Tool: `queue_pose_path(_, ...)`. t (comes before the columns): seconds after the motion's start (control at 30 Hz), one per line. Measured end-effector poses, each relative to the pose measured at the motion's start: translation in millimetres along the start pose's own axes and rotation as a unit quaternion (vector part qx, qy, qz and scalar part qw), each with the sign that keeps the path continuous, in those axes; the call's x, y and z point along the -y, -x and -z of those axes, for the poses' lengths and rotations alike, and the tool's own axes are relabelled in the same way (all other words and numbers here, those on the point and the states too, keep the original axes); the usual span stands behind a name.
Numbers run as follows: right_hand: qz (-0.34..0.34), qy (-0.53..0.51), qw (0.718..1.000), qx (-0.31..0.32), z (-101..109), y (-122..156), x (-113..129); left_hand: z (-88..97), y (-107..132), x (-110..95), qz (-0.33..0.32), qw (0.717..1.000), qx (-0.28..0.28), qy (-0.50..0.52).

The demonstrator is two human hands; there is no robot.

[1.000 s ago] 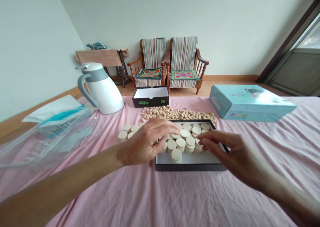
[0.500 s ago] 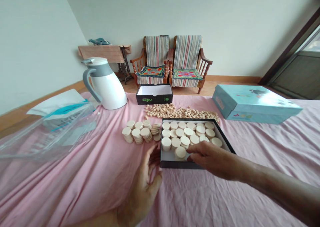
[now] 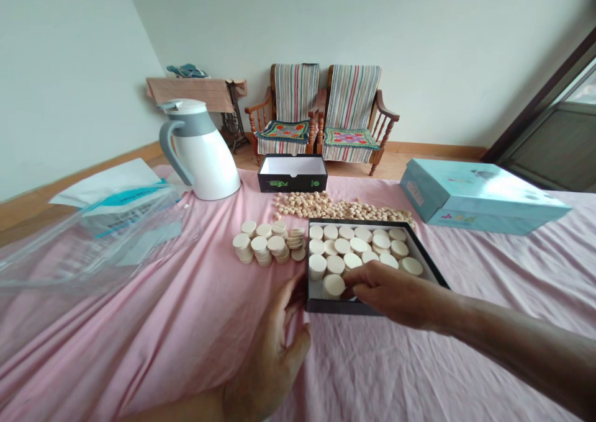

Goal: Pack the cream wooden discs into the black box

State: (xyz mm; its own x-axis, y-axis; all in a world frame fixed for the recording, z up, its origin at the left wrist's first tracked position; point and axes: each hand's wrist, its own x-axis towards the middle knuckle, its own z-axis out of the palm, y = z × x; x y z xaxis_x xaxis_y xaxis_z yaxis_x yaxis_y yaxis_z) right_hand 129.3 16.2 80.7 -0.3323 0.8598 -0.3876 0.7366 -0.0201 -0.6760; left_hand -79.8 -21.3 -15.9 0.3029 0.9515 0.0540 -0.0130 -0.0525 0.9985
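A shallow black box (image 3: 428,255) with a white floor sits on the pink cloth and holds several stacks of pale round wooden discs (image 3: 354,248). My right hand (image 3: 388,293) lies over the box's near edge, fingers curled, fingertips touching the front stack of discs. Whether it grips a disc is hidden. My left hand (image 3: 274,354) rests open on the cloth, fingers stretched toward the box's near left corner and touching it. More disc stacks (image 3: 267,247) stand on the cloth just left of the box.
A heap of small wooden beads (image 3: 339,209) lies behind the box, with a small black box (image 3: 292,174) farther back. A white jug (image 3: 200,152) stands at left, clear plastic bags (image 3: 93,236) beside it, a blue box (image 3: 479,195) at right. Two chairs stand beyond.
My left hand pulled back from over the discs to the cloth by the box's corner. My right hand slid from the box's right side to its near edge.
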Motion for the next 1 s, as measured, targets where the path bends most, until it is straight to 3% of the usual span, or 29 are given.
queue_pose_path(0.33,0.023,-0.013,1.0,-0.01,-11,-9,14,0.0,-2,-5,-0.012,1.0,-0.011,0.017)
queue_pose_path(0.57,0.045,0.059,0.996,-0.05,-5,4,11,-2.1,-2,-8,-0.018,0.999,-0.016,0.029)
queue_pose_path(0.77,0.06,0.079,0.994,-0.046,-10,3,12,-1.8,-2,-4,-0.025,0.999,-0.008,0.019)
queue_pose_path(0.9,0.075,0.109,0.99,-0.057,0,7,18,-2.4,-3,-7,-0.027,1.0,0.002,0.014)
queue_pose_path(1.0,0.095,0.165,0.979,-0.075,12,7,28,0.3,-8,-16,-0.025,0.999,-0.034,0.009)
